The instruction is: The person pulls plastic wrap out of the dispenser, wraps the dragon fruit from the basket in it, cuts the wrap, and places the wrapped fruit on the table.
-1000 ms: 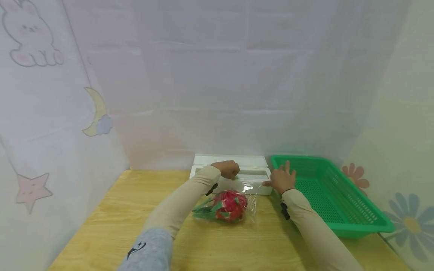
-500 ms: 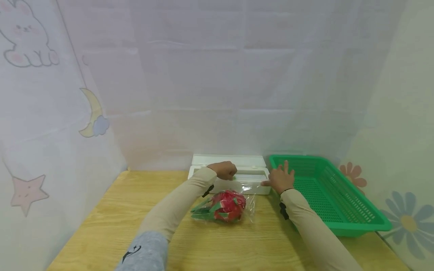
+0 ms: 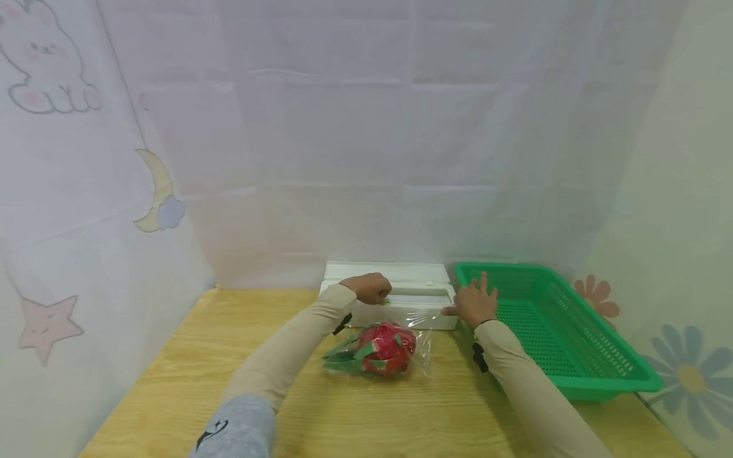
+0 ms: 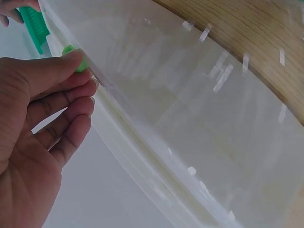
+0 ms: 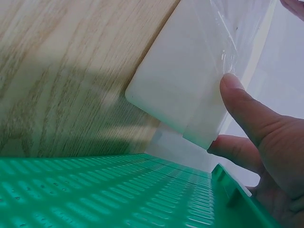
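Observation:
A white cling film box (image 3: 409,318) stands at the back of the table with its lid (image 3: 389,272) raised. My left hand (image 3: 368,288) is over its front edge, thumb and forefinger pinching a small green slide cutter (image 4: 78,59). Clear film (image 4: 156,71) drapes down the box front toward a red, green-tipped dragon fruit (image 3: 389,348) under film. At the box's right end is my right hand (image 3: 474,303), fingers spread. Its thumb (image 5: 232,81) presses the film at the edge, while the forefinger touches the end corner.
A green perforated basket (image 3: 595,385) sits right of the box, close beside my right hand. The yellow wood table (image 3: 172,381) meets a pale cloth wall (image 3: 366,140) behind the box. Patterned cloth hangs at both sides.
My left hand has slid left along the box edge with the green cutter. The right hand keeps its place at the box's end, and the dragon fruit lies where it was.

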`<state>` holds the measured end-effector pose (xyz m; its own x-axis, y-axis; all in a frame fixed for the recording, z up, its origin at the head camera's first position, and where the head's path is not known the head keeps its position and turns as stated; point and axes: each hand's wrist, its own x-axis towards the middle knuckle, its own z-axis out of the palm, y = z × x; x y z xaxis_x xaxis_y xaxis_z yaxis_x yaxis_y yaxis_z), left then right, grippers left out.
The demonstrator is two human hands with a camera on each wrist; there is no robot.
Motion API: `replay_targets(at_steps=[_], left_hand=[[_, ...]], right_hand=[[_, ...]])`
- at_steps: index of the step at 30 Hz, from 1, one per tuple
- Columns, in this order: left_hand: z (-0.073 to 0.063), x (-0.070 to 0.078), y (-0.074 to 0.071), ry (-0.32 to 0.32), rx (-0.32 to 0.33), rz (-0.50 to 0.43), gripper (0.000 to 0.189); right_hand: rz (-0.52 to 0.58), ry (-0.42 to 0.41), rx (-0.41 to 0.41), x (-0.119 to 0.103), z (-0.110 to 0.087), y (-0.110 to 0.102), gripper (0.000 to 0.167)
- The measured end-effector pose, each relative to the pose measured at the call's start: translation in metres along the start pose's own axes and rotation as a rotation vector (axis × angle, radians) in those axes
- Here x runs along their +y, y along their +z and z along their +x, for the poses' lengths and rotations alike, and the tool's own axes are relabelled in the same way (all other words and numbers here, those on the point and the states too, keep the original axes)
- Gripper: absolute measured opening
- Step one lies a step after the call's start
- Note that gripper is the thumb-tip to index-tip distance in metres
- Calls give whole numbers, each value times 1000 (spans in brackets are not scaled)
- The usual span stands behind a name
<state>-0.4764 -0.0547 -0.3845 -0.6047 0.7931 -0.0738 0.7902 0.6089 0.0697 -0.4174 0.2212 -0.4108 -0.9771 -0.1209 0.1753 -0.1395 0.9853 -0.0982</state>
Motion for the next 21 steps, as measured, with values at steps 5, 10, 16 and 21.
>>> replay_targets(at_steps=[5,10,16,21], left_hand=[[-13,-5,-5,-29,39,15,34],[-21,-12,-4,-18,54,-14,34],[-29,-16,2,-25,56,-7,35],[-35,-17,-2,-31,90,-19,35]], right_hand=[[9,-10,41,9,2,-4,52],[20,4,22,14,1,-5,52],[42,6,-4,13,-1,-2,52],[35,11,16,16,3,-2,52]])
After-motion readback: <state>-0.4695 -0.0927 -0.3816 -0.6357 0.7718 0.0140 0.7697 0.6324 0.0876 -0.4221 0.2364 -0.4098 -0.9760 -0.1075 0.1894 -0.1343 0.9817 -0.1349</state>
